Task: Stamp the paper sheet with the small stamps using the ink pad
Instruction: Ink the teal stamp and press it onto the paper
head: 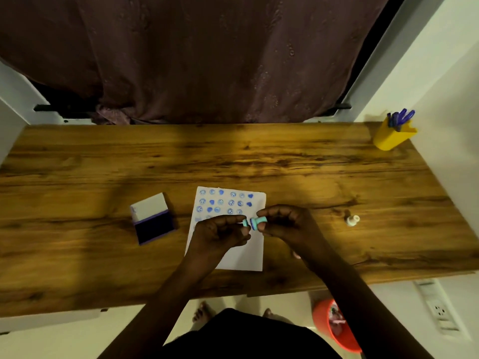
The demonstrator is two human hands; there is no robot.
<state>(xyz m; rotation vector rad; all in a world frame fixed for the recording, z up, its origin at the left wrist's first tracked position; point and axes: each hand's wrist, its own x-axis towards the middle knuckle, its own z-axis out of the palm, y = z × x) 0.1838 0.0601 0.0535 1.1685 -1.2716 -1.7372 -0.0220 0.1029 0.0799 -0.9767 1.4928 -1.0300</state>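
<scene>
Both hands meet above the middle of the paper sheet (246, 257). The left hand (220, 233) pinches a teal cap (245, 223); the right hand (285, 224) grips the teal stamp (258, 223), probably uncapping or recapping it. The open ink pad (153, 221) lies left of the sheet, within reach for inking.

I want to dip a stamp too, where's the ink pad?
The ink pad lies open on the wooden table, just left of the paper sheet.
</scene>
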